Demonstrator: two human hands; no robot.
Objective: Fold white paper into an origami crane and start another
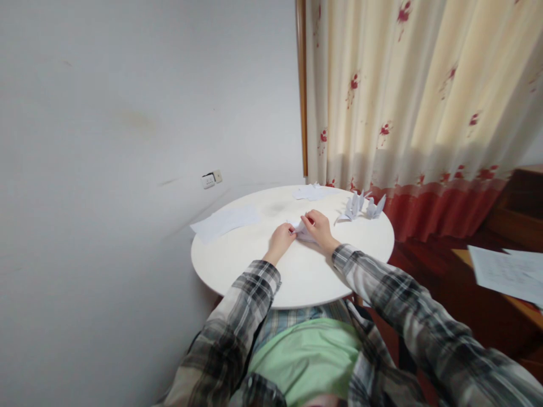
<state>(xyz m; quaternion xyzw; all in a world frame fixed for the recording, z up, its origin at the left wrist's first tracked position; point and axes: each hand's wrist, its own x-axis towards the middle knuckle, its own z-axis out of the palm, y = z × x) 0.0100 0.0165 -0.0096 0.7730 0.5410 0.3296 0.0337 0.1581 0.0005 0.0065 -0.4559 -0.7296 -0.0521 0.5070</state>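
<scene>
A piece of folded white paper (302, 232) is held between my two hands above the middle of the round white table (237, 277). My left hand (281, 239) pinches its left side, fingers closed. On the other side, my right hand (318, 227) grips the upper right part with thumb and fingers together. Both hands cover much of the paper, so its exact folded shape cannot be made out. Several folded paper cranes (353, 207) stand close together at the table's right edge, beyond my right hand.
White paper sheets (229, 220) lie on the table's left side. More paper pieces (311, 193) are at its far edge. A wall (127, 226) with a socket (208, 181) borders the left; a curtain (390, 102) hangs behind. Papers (504, 271) rest on wooden furniture at right.
</scene>
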